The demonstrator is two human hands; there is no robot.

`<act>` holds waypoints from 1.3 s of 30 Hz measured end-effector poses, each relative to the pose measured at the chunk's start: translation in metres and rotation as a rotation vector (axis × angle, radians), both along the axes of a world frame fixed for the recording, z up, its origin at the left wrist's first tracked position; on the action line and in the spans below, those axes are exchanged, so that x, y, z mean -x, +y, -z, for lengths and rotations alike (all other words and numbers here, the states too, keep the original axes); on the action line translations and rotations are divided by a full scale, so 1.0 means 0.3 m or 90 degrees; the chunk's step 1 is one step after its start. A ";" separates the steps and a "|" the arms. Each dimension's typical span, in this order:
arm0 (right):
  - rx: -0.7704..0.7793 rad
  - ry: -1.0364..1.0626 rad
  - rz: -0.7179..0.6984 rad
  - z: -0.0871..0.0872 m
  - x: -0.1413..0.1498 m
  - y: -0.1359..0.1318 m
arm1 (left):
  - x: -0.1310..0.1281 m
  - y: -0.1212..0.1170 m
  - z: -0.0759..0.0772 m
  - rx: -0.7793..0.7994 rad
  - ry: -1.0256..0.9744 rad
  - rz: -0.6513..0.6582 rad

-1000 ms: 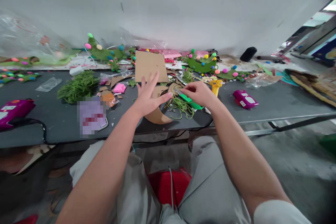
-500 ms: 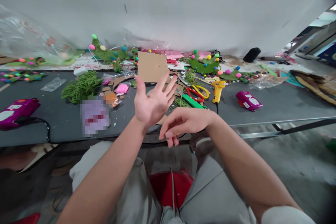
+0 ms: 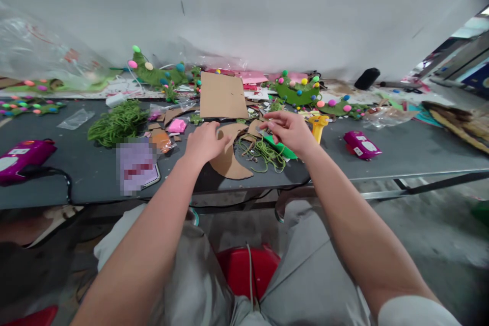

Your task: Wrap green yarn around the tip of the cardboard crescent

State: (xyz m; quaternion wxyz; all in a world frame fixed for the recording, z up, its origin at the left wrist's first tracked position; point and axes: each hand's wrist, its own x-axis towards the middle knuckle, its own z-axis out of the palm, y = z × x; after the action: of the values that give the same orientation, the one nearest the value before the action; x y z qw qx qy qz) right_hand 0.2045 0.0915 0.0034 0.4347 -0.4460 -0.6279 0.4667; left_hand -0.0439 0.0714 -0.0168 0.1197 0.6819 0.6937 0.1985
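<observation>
A crescent-shaped piece of cardboard (image 3: 228, 162) lies flat near the table's front edge. My left hand (image 3: 205, 142) is palm down at its upper left side, fingers stretched and thumb apart; whether it touches the crescent I cannot tell. To the right, my right hand (image 3: 288, 133) hovers over a long green plastic object (image 3: 284, 148) with its fingers apart and slightly bent, nothing visible in them. Loose green yarn (image 3: 266, 155) is tangled between the crescent and that object. Beside my right hand stands a yellow glue gun (image 3: 317, 129), partly covered by the hand.
A square cardboard sheet (image 3: 223, 96) lies behind my hands. At left are a green yarn heap (image 3: 120, 123), a purple phone-like item (image 3: 135, 165) and a purple device (image 3: 26, 160); another purple device (image 3: 361, 145) is at right. Pompom-covered green crescents (image 3: 296, 94) line the wall.
Both hands have moved apart: my left hand turned from palm up to palm down and went left, my right hand rose forward over the table. The cardboard crescent has come into sight.
</observation>
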 end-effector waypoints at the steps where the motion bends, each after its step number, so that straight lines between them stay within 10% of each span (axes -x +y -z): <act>1: 0.001 -0.029 -0.026 0.002 0.009 -0.009 | -0.003 0.005 0.003 0.019 0.030 0.002; 8: -0.087 -0.150 0.003 0.050 0.019 0.021 | -0.065 0.029 -0.002 0.039 0.165 -0.022; 17: -0.073 -0.083 0.061 0.030 0.026 0.017 | -0.043 -0.113 -0.093 -0.160 -0.021 -0.006; 27: 0.059 -0.004 -0.128 -0.022 0.076 -0.084 | -0.041 -0.241 -0.070 -0.120 -0.133 0.093; 39: 0.092 -0.166 -0.343 -0.033 0.052 -0.115 | 0.048 -0.185 -0.041 -0.263 -0.337 -0.121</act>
State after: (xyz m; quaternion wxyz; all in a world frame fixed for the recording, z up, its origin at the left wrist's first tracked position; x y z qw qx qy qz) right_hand 0.1889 0.0571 0.0133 0.1782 -0.3492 -0.7391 0.5479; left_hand -0.0584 0.0159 -0.0044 0.1359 0.5493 0.6441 0.5147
